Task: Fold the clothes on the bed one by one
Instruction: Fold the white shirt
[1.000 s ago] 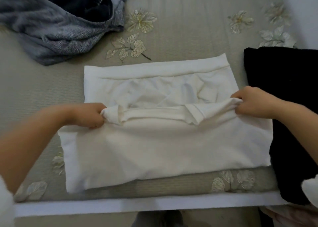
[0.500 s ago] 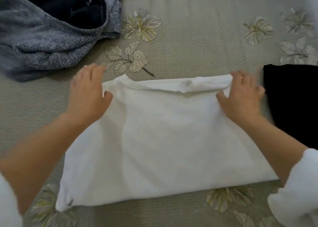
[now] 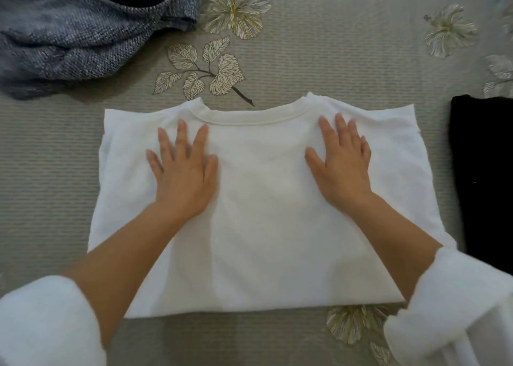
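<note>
Head view: pressing flat with left hand (image 3: 183, 171) and right hand (image 3: 340, 165), fingers spread, gripping nothing, on folded white shirt (image 3: 263, 226) in middle of bed (image 3: 333, 60), probably to set the fold; grey knit (image 3: 69, 32) top-left, black garment (image 3: 483, 185) right.

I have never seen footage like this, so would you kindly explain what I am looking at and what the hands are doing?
There is no machine here. A person wears a camera on the head, looking down at their own bare hands. The single current picture shows a bed cover embroidered with flowers. In the middle lies a folded white top, its neckline away from the camera. The left hand and right hand lie flat on it with straight fingers, pressing rather than gripping, so nothing is held. A rumpled grey-blue knitted garment lies far left, and a black garment at the right edge.
</note>
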`<state>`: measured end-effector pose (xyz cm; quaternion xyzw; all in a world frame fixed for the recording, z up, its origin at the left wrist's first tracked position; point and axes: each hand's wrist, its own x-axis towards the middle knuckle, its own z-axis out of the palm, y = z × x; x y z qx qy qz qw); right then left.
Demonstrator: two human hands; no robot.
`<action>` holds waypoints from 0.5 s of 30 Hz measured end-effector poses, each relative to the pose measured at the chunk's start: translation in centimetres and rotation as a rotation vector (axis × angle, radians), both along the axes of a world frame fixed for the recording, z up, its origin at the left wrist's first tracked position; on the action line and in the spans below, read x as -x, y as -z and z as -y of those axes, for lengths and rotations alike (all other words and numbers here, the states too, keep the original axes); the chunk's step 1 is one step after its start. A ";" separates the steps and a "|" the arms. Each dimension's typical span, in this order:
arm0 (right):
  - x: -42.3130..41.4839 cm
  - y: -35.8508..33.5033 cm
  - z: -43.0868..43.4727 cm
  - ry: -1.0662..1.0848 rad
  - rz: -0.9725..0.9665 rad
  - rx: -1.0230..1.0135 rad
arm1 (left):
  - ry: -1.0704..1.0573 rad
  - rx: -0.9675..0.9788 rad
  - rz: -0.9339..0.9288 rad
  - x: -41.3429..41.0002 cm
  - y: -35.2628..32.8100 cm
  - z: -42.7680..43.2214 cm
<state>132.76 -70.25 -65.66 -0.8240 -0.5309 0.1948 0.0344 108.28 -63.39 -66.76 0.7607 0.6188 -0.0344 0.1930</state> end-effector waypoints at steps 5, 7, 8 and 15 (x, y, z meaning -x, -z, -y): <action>3.5 0.6 7.7 -0.374 0.064 -0.046 | 0.015 0.021 0.091 -0.1 -0.3 9.9; 2.6 1.0 10.8 -0.399 0.110 -0.003 | -0.071 0.042 0.058 0.9 0.2 13.9; 1.6 1.1 12.2 -0.384 0.142 0.015 | -0.136 0.052 0.033 1.7 0.4 15.3; -5.4 0.8 18.2 -0.183 0.173 0.129 | -0.457 0.098 -0.093 5.2 0.3 18.2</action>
